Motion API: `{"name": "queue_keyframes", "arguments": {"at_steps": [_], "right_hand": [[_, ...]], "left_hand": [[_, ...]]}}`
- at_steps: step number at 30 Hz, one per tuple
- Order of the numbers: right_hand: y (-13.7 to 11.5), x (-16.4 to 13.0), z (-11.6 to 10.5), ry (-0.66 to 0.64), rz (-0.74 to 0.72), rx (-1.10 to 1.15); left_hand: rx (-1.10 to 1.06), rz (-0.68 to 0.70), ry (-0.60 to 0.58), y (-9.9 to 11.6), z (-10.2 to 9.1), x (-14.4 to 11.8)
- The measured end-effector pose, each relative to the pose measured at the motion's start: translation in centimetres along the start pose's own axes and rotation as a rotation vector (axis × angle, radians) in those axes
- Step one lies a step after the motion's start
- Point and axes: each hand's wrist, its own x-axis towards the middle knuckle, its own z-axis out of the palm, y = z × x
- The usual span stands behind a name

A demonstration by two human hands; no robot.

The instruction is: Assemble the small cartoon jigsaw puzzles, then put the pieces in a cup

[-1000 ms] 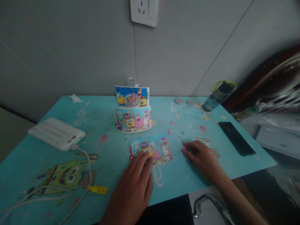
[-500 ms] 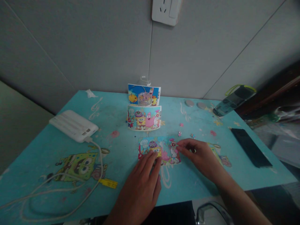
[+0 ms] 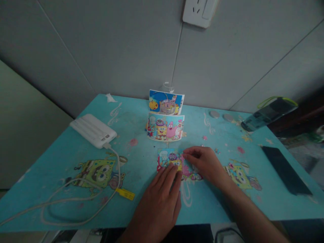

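A small cartoon jigsaw puzzle (image 3: pixel 164 158) lies flat on the table in front of me, mostly put together. My left hand (image 3: pixel 162 199) rests on its lower left part, fingers stretched out and holding nothing. At the puzzle's upper middle, my right hand (image 3: pixel 202 165) pinches thumb and forefinger on a puzzle piece (image 3: pixel 182 156), mostly covered by the fingertips. This hand hides the puzzle's right side. Loose pieces (image 3: pixel 217 151) lie just beyond the right hand. Behind the puzzle, a picture card (image 3: pixel 165 127) with the same characters stands propped up.
Behind the card are a second blue card (image 3: pixel 162 97) and a clear round container (image 3: pixel 167 106). A white power bank (image 3: pixel 93 130) with a looping cable (image 3: pixel 118 168) lies left. On the right are two silvery discs (image 3: pixel 214 114), a bottle (image 3: pixel 268 113) and a dark flat object (image 3: pixel 286 170).
My right hand has moved left across the puzzle, from its right edge to its upper middle. The left hand stays on the puzzle. The whole view has shifted slightly.
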Motion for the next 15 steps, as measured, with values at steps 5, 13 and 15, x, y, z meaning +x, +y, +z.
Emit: {"name": "queue_keyframes", "arguments": {"at_steps": [5, 13, 15], "right_hand": [[-0.12, -0.01, 0.04, 0.001, 0.051, 0.028], [-0.43, -0.18, -0.06, 0.018, 0.069, 0.061], [-0.32, -0.29, -0.19, 0.031, 0.053, 0.061]], "left_hand": [[0.018, -0.004, 0.004, 0.13, -0.09, -0.04], [0.017, -0.004, 0.010, 0.06, 0.00, 0.05], [0.012, -0.005, 0.019, 0.09, -0.05, 0.05]]}}
